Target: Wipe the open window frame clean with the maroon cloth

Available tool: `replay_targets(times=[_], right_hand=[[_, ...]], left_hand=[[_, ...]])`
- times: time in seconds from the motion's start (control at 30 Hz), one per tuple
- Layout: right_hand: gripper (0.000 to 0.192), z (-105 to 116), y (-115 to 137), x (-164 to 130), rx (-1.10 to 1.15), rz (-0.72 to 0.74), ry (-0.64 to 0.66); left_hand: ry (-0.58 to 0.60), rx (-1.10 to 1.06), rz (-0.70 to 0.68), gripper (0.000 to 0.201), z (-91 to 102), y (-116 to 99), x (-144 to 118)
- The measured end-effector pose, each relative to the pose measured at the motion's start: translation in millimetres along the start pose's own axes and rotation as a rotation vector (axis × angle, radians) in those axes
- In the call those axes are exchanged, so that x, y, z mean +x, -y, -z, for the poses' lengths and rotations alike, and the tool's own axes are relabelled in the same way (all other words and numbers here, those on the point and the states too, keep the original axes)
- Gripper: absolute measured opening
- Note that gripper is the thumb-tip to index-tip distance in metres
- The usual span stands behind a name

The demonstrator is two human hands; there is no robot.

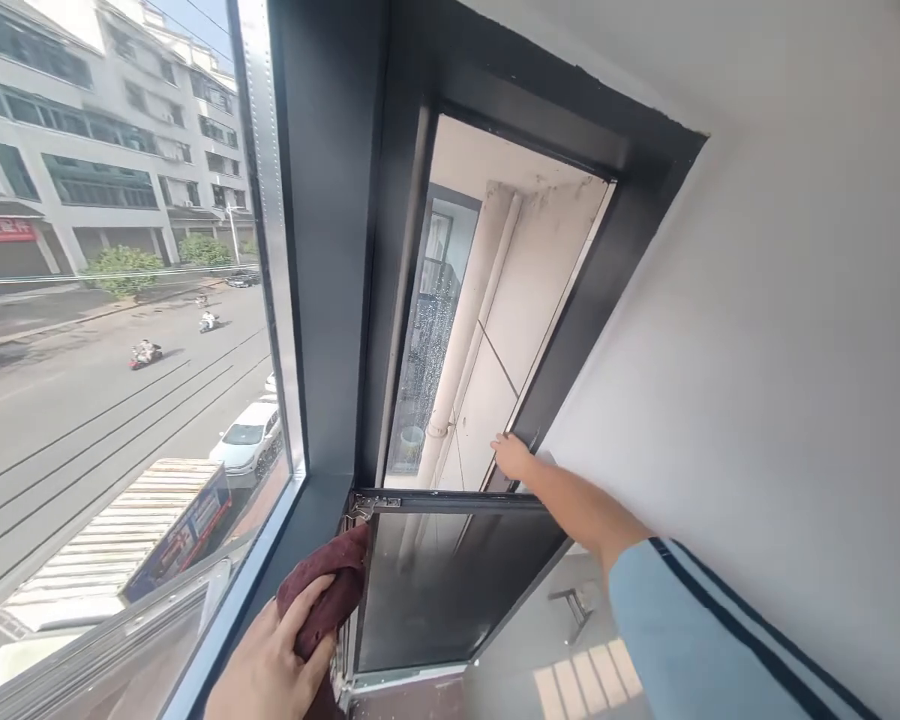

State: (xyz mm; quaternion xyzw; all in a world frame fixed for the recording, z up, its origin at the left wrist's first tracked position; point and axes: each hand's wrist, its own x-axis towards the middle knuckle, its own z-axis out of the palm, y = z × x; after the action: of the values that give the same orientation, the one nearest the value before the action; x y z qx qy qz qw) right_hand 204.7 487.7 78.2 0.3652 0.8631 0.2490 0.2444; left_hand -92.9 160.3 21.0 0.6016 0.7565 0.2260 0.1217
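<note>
Cloth [343, 570] against glass panel [450, 590]

Fingers of the left hand [270, 655] clasp it by the panel's upper left corner; those of the right hand [514, 458] touch the window frame [589, 320] at lower right, though from here I can't tell whether they grip.

A bunched maroon cloth [337, 572] meets the nine o'clock edge of a dark-framed, glazed sash [450, 590], swung open.
</note>
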Motion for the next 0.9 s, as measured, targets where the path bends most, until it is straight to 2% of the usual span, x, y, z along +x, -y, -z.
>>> replay_targets(times=[0.1,0.17,0.23,0.33,0.4,0.47,0.5,0.57,0.67,0.77,0.83,0.9], right_hand=[[0.02,17,-44,-7,0.007,-0.03,-0.014],[0.023,12,-53,-6,0.006,-0.031,0.0],[0.023,-2,-36,-2,0.003,0.004,0.034],[0.018,-28,13,6,-0.007,0.065,0.086],[0.015,-41,40,13,-0.015,0.08,0.092],[0.012,-41,47,17,-0.016,0.082,0.077],[0.01,-35,43,16,-0.013,0.079,0.067],[0.008,-15,20,11,-0.002,0.062,0.046],[0.01,20,-38,-1,0.026,0.024,0.007],[0.014,34,-81,-8,0.043,-0.009,-0.022],[0.016,30,-81,-8,0.038,-0.003,-0.018],[0.016,17,-58,-6,0.023,0.032,0.009]], left_hand=[[0.005,0.044,-0.019,0.049,4.7,-3,-4],[-0.008,0.051,-0.016,0.049,6.5,-4,-7],[-0.014,0.045,-0.017,0.047,6.4,-2,-9],[-0.003,0.061,-0.04,0.049,2.8,2,-9],[0.066,0.058,0.002,0.052,-0.4,2,-7],[0.145,0.015,0.054,0.053,-2.4,1,-5],[0.151,-0.011,0.072,0.052,-2.6,1,-3],[0.082,-0.064,0.074,0.05,-1.7,-1,-3],[0.006,-0.079,0.067,0.044,1.7,-4,-5],[-0.017,-0.035,0.071,0.043,4.6,-6,-8],[-0.042,0.019,0.039,0.042,4.9,-4,-9],[-0.018,0.108,-0.083,0.035,3.7,3,-10]])
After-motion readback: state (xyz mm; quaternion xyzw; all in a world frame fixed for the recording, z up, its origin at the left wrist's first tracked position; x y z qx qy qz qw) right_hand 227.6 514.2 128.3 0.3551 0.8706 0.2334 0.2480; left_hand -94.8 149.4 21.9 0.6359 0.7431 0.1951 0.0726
